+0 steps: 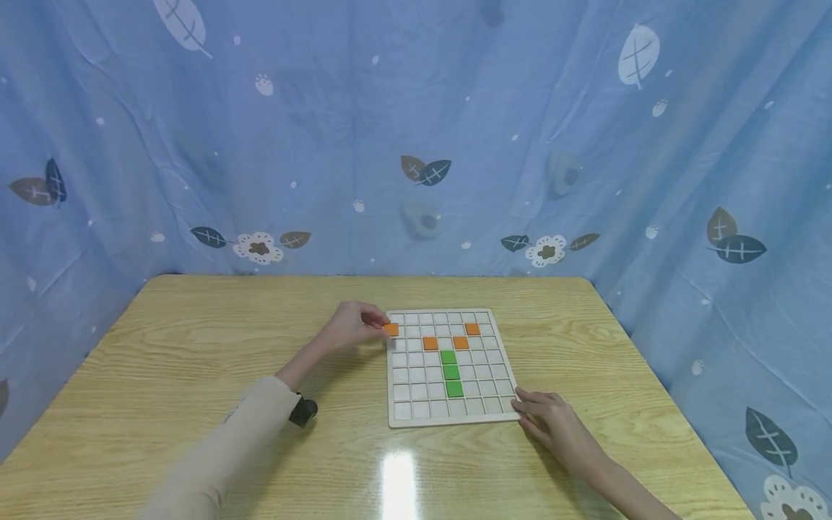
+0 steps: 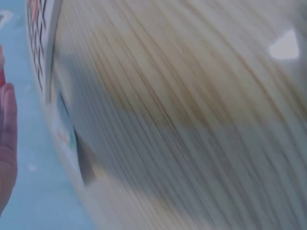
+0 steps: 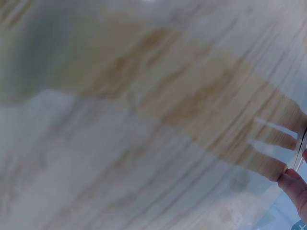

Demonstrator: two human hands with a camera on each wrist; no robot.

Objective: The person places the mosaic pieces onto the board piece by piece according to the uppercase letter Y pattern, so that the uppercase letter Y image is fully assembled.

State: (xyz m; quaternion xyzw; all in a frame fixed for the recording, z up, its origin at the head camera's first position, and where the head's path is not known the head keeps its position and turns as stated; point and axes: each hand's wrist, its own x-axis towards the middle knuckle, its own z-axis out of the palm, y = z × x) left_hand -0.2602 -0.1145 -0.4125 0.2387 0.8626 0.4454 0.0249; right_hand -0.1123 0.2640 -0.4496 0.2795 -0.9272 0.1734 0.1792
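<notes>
A square white grid board lies flat on the table. Three green tiles form a column in its middle, and orange tiles sit in cells above them, one farther up toward the right. My left hand pinches another orange tile at the board's left edge, near the far corner; whether the tile touches the board I cannot tell. With fingertips at the near right corner, my right hand holds the board. In the right wrist view, thumb and fingers meet at the board's edge.
The wooden table extends around the board on all sides. Behind and beside it hangs a blue patterned curtain. A black device is on the left wrist, by the sleeve.
</notes>
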